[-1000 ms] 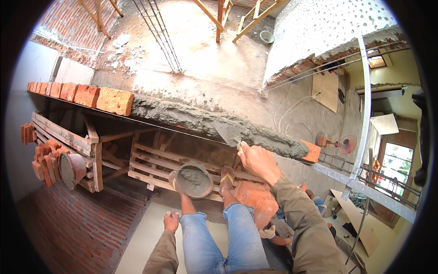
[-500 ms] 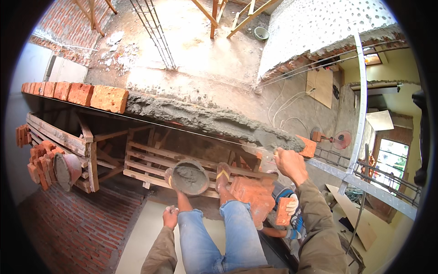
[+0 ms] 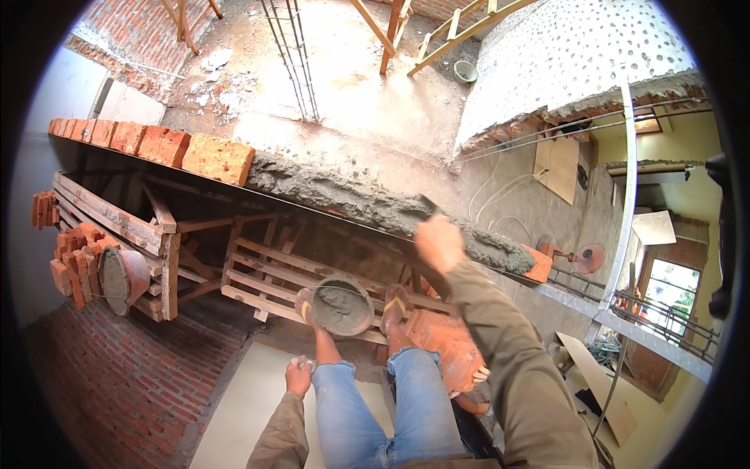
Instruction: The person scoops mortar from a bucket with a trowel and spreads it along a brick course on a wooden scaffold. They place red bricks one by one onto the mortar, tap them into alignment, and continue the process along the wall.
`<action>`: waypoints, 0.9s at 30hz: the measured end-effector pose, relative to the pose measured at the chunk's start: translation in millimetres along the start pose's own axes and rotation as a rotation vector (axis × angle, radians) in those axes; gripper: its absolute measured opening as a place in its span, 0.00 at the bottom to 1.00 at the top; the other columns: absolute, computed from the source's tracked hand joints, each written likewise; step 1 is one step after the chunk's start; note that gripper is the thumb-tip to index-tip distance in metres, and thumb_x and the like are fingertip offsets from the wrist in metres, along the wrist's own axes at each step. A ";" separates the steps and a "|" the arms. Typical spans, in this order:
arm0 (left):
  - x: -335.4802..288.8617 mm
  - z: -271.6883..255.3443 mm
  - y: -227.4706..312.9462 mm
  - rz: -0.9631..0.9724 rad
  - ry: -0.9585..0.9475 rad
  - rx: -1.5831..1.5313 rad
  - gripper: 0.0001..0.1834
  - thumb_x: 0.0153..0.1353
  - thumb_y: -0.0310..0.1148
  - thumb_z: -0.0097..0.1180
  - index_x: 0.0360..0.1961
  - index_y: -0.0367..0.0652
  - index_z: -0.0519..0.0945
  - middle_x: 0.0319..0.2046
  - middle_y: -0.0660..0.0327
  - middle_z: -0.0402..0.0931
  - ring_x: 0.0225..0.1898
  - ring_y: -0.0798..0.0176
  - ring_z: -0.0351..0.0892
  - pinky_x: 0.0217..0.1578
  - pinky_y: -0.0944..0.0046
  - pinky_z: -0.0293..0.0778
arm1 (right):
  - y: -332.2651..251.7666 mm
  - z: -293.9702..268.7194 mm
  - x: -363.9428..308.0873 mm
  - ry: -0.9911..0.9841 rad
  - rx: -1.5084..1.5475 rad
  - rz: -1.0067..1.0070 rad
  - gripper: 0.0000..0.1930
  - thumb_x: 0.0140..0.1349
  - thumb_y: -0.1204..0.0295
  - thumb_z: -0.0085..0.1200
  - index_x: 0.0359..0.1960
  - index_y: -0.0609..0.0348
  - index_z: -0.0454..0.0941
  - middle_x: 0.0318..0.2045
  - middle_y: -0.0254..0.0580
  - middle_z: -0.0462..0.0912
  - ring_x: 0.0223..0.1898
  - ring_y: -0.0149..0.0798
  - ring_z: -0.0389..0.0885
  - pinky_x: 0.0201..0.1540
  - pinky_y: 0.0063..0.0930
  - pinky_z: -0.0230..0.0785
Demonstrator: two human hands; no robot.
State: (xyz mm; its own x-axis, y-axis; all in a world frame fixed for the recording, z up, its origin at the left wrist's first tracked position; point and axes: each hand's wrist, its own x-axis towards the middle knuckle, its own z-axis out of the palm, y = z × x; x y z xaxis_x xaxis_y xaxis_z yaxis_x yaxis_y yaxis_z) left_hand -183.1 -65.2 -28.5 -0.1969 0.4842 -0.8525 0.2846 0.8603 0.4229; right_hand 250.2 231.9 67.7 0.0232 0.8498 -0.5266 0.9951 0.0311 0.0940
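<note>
My right hand [image 3: 440, 242] is closed around what looks like a trowel [image 3: 427, 204]. Its dark blade touches the grey mortar bed [image 3: 344, 195] along the wall top, and the handle is hidden in my fist. Lower down, my left hand [image 3: 298, 376] hangs beside my left knee with curled fingers; what it holds, if anything, is hidden. A row of orange bricks [image 3: 217, 160] stands on the wall left of the mortar, and a single brick [image 3: 537, 265] sits at its right end. Between my sandalled feet is a round bucket of mortar [image 3: 341, 306].
A string line [image 3: 344, 227] runs along the wall's near side. Under me is a slatted wooden scaffold [image 3: 262, 280], with stacked bricks [image 3: 445, 349] by my right foot. A co-worker's gloved hand [image 3: 480, 375] touches that stack. Another mortar bucket [image 3: 123, 280] stands left, by more bricks.
My right hand has moved left along the mortar from the right-end brick. The co-worker's gloved hand and its brick have moved to the stack by my foot. The view has shifted slightly.
</note>
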 end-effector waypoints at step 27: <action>-1.0 -19.9 2.4 -0.093 0.018 -0.106 0.23 0.64 0.32 0.59 0.54 0.23 0.75 0.54 0.44 0.80 0.53 0.58 0.81 0.55 0.61 0.75 | -168.4 -107.5 65.4 0.086 0.630 -0.141 0.19 0.73 0.60 0.44 0.40 0.65 0.79 0.31 0.67 0.83 0.37 0.67 0.83 0.42 0.58 0.74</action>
State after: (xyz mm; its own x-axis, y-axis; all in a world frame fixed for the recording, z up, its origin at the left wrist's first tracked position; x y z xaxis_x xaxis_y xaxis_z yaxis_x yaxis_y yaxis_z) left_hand -200.9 -60.5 -20.5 -0.2345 0.4038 -0.8843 0.1640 0.9131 0.3734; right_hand 73.8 338.9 108.2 -0.0937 0.9000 -0.4256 0.8545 -0.1467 -0.4984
